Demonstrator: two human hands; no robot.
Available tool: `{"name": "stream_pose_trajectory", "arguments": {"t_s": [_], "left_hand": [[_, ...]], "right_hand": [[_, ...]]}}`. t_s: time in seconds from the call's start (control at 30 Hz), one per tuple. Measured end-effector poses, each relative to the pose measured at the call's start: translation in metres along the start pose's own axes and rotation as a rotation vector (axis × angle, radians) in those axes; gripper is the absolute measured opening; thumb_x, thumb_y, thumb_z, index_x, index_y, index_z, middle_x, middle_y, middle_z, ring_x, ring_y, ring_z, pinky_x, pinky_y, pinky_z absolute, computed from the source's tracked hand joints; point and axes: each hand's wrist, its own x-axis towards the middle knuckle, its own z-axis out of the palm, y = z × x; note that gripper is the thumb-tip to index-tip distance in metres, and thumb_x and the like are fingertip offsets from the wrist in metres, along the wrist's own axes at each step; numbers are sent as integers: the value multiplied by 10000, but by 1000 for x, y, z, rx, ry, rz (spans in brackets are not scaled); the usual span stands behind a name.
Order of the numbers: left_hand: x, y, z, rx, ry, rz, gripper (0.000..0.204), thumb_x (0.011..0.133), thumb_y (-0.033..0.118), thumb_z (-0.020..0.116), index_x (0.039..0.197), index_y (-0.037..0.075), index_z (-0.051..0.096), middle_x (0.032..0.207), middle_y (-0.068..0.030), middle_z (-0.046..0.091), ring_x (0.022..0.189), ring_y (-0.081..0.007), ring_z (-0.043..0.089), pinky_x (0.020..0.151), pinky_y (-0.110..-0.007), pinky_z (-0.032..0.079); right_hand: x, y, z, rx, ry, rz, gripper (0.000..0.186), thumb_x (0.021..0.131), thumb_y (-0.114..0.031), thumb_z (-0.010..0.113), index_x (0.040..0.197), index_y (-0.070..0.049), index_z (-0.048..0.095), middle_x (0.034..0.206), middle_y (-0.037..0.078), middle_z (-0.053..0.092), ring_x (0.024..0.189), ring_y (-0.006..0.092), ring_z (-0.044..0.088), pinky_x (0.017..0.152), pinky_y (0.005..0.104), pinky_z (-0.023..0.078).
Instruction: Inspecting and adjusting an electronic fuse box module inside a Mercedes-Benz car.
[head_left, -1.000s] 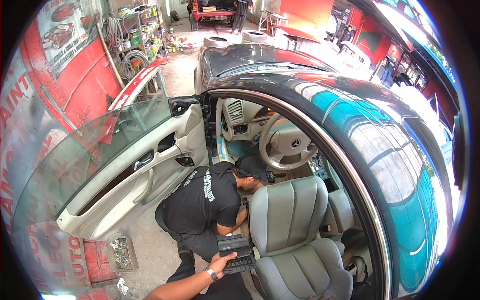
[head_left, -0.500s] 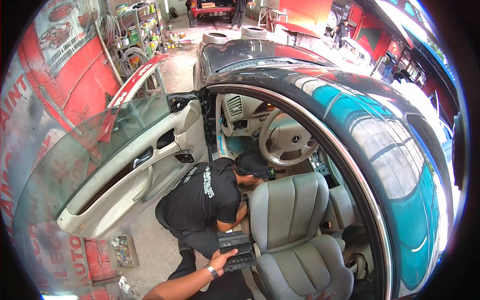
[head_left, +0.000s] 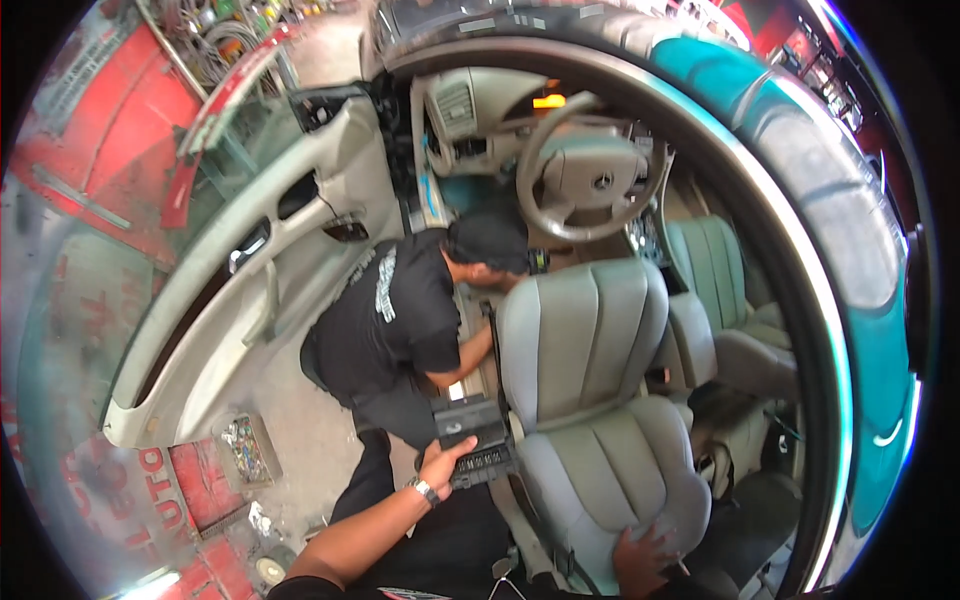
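From my remote feed, the left hand [head_left: 442, 466] is clamped on a black box [head_left: 486, 430], held above the door sill beside the grey seat [head_left: 585, 345]. The right hand [head_left: 643, 562] lies on that seat — fingers apart, gripping nothing I can see. A co-worker [head_left: 385, 310] crouches ahead — between seat and door [head_left: 290, 235].

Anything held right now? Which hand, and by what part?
Left hand: black box, gripped at its left edge, thumb over the top. Right hand: nothing visibly held; fingers spread against the gray seat.
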Motion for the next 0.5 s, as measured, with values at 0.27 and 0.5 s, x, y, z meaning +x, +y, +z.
{"name": "stream_pose_trajectory", "arguments": {"t_s": [0.27,0.5], "left_hand": [[37,-5,5,63,-19,-118,482,784,119,775,1160,-6,501,1113,-108,628,1009,-204,619,877,-342,509],[82,-1,0,122,-83,-7,438,811,52,731,1169,15,482,1115,-98,621,1014,-191,618,877,-347,513]], "right_hand": [[55,7,73,19,202,-37,718,809,-511,614,1429,-255,356,1559,133,91,1328,631,82,978,686,308],[59,8,91,-75,215,-14,717,813,-519,607,1433,-265,352,1567,112,93,1349,598,78,994,682,292]]}}
